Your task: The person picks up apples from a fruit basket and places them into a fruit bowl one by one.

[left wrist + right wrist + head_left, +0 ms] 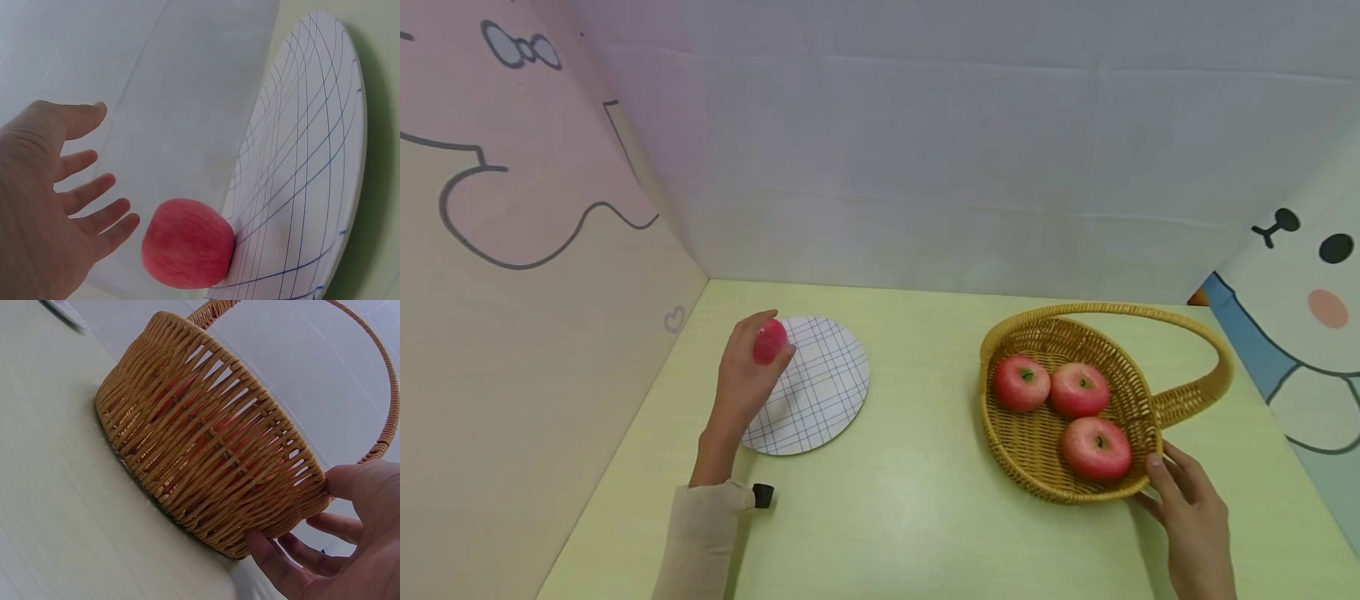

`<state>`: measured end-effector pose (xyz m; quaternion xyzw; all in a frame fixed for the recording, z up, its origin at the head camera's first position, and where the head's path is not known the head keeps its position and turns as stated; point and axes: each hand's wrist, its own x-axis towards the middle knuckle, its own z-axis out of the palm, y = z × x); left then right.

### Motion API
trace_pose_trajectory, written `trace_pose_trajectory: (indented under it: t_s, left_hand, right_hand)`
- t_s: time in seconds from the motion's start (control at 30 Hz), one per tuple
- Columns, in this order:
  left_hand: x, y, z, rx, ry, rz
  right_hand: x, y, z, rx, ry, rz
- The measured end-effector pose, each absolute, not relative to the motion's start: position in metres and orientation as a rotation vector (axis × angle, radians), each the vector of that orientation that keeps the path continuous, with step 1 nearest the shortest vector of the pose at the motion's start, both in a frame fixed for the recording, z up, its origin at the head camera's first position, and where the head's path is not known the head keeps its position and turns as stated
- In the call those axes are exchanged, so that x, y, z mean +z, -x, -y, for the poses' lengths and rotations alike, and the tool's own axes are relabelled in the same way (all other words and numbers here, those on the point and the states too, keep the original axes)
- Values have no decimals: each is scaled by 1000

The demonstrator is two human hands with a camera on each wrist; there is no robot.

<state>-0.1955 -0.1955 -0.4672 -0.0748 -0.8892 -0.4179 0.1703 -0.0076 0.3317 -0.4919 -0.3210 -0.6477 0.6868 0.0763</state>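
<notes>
Right hand (1199, 518) holds the basket (1032, 440); left hand (747, 377) hovers beside an apple (187, 244).

Looks staged, booth-like, wider room unclear: flat pale-green desk (917, 525), creased whitish sheet (955, 158) behind, pastel cartoon-printed panels (527, 325) flanking.

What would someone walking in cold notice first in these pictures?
Probably the golden wicker basket on the right of the table, with its tall looped handle, three red apples inside and the person's right hand at its near right edge. Next, over on the left, a lone red apple at the far left part of a round white plate with blue lines, the left hand close beside it.
</notes>
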Motion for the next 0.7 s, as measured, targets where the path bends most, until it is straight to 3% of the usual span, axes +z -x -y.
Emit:
trace_pose_trajectory:
  t_s: [0.7]
  left_hand:
    - [-461, 177, 147, -1272, 712, 2662]
  right_hand:
    - [-497, 6, -332, 2081, 912, 1884]
